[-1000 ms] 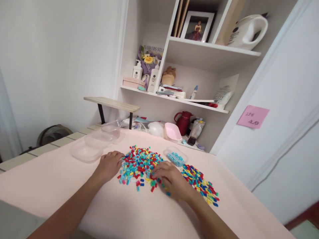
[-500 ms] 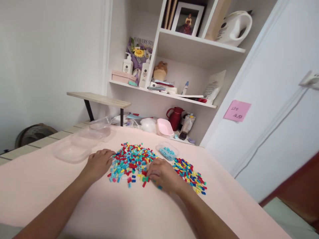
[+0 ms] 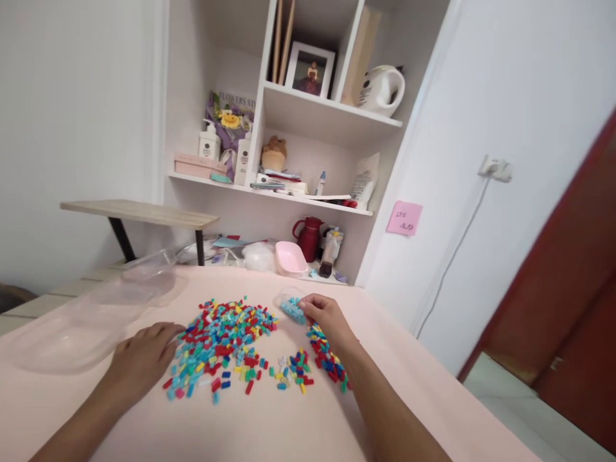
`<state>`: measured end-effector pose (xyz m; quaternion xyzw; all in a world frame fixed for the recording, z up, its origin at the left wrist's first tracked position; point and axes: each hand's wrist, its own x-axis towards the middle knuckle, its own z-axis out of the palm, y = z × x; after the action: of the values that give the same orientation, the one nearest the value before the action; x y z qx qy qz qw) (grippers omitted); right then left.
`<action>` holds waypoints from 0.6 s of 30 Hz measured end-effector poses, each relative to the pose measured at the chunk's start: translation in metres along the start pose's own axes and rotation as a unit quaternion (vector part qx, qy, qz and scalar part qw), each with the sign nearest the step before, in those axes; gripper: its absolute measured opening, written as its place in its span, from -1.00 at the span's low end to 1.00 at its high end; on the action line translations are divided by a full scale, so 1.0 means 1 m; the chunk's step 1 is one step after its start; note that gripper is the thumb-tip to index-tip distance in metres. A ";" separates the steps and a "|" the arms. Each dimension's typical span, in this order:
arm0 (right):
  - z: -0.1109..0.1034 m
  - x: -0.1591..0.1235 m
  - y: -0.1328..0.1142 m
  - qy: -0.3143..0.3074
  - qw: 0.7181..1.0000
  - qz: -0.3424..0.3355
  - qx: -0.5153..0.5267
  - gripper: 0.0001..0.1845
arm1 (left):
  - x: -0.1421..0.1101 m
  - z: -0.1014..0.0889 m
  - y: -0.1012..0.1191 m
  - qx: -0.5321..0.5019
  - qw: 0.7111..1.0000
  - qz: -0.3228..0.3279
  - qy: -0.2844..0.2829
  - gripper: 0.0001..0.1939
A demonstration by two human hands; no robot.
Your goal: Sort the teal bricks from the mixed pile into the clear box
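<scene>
Curled right hand (image 3: pixel 331 321) at clear tub (image 3: pixel 283 296)

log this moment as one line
left hand: beside large pile | right hand: at tub, grip unclear | tub: blue bricks inside

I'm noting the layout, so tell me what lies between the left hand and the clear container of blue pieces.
The large heap of small multicoloured pieces lies between them, as the head view shows.
</scene>
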<state>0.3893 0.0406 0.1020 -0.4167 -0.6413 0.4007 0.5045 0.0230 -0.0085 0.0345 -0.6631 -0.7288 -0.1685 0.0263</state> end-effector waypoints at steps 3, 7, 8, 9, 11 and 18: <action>-0.004 0.003 0.003 0.003 0.999 0.012 0.041 -0.63 | 0.003 0.001 -0.003 -0.012 1.000 0.001 0.014 -0.53; 0.002 0.003 0.010 -0.029 1.000 0.008 0.005 -0.67 | 0.003 -0.003 -0.001 -0.009 1.000 -0.004 0.004 -0.52; 0.005 0.003 0.012 -0.032 0.999 0.002 -0.013 -0.69 | 0.003 -0.004 0.000 -0.004 1.000 -0.008 -0.002 -0.51; 0.007 0.004 0.013 -0.028 0.999 -0.005 -0.028 -0.72 | 0.003 -0.006 0.001 0.002 1.000 -0.013 -0.010 -0.51; 0.009 0.007 0.016 0.003 0.999 -0.017 -0.041 -0.76 | 0.002 -0.009 0.003 0.016 0.999 -0.020 -0.026 -0.49; -0.007 0.020 0.029 0.139 0.986 -0.053 -0.074 -0.84 | 0.002 -0.022 0.013 0.035 0.997 -0.028 -0.060 -0.44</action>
<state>0.3970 0.0696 0.0820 -0.4698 -0.6138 0.2632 0.5773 0.0310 -0.0120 0.0582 -0.6503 -0.7525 -0.1037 0.0007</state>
